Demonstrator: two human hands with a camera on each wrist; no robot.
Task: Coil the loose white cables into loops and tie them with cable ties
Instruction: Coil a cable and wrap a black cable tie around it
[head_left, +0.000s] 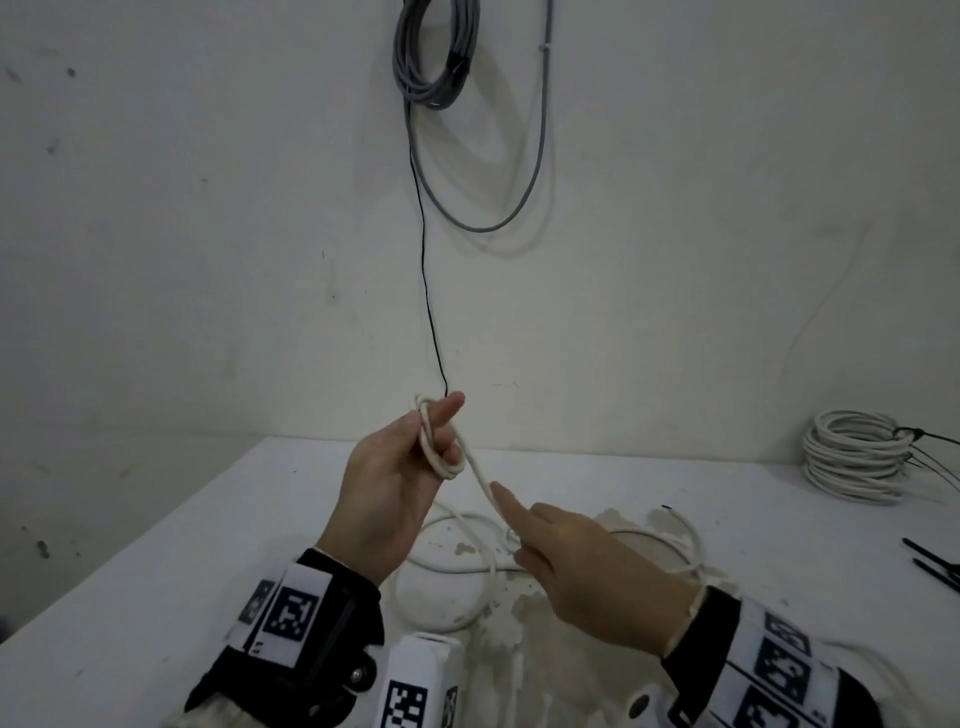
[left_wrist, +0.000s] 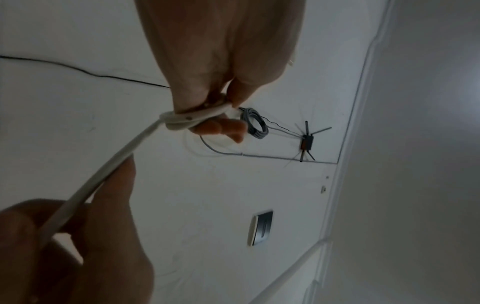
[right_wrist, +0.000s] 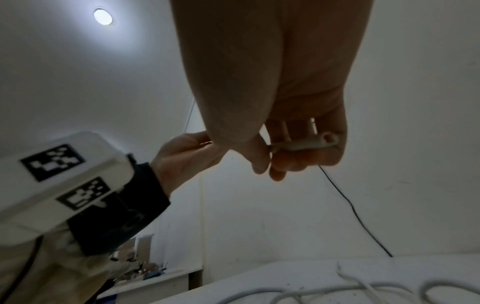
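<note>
Two small turns of the white cable (head_left: 435, 447) already sit round the fingers of your left hand (head_left: 395, 483), thumb pinching them, raised over the table (head_left: 156, 545); keep that pinch firm so the loops stay together. Your right hand (head_left: 582, 561), at 5 o'clock from the coil, guides the running length between its curled fingers, so let it slide, feed without twisting, and match each turn in size. The slack lies on the table beneath, and cable ties (head_left: 935, 564) wait at 3 o'clock.

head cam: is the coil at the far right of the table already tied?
Yes: the finished white coil at the table's far right has a black tie cinched round its strands on the right side.
</note>
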